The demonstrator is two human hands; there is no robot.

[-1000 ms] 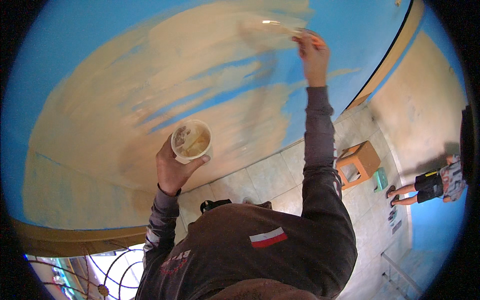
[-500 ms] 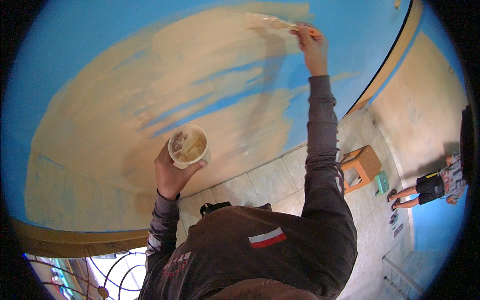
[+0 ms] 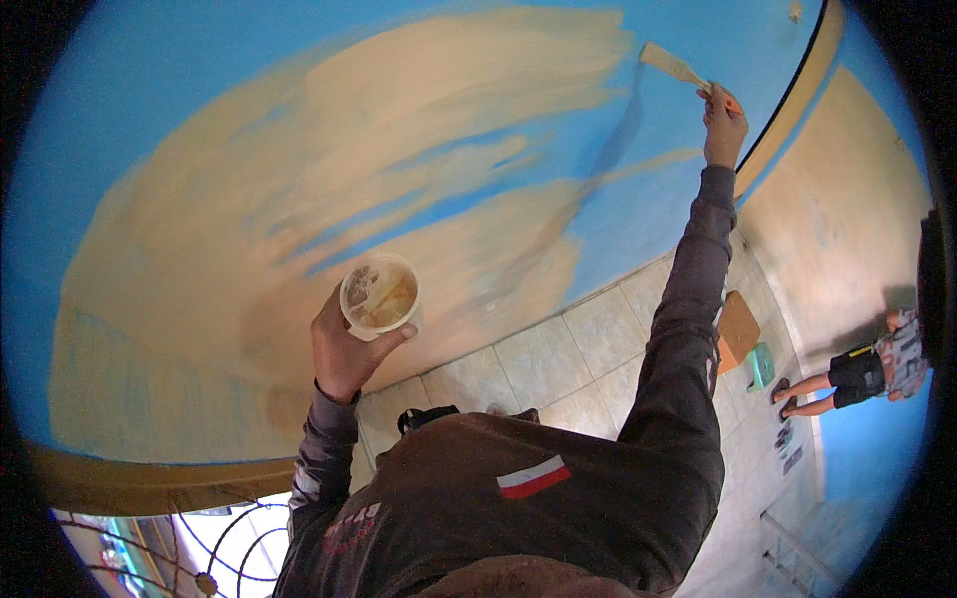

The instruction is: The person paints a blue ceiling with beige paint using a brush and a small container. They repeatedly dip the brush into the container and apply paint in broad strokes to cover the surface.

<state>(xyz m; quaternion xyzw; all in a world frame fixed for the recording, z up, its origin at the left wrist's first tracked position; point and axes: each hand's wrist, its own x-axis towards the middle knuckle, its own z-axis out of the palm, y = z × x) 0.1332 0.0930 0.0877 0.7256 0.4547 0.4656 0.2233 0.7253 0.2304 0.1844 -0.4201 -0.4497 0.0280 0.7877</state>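
Note:
In my right hand [image 3: 727, 126] is a paintbrush [image 3: 676, 66], gripped by its orange-tipped handle. Its pale bristles point up and left, over blue wall just right of the beige painted area; I cannot tell whether they touch. My left hand [image 3: 349, 349] wraps round a white plastic tub [image 3: 383, 293] with beige paint and darker smears inside, held at chest height in front of the wall. The wall [image 3: 329, 149] carries a broad coat of beige paint over bright blue, with blue streaks showing through in the middle.
Behind my right arm an orange stool [image 3: 739, 331] and a small green stool [image 3: 761, 367] stand on the tiled floor [image 3: 538, 359]. Another person [image 3: 859, 377] stands by the far right wall. A ladder [image 3: 797, 558] shows at lower right, a metal window grille [image 3: 229, 548] at lower left.
My right hand has swung to the right with the paintbrush, off the beige area's upper part to blue wall. The tub in my left hand has shifted only slightly.

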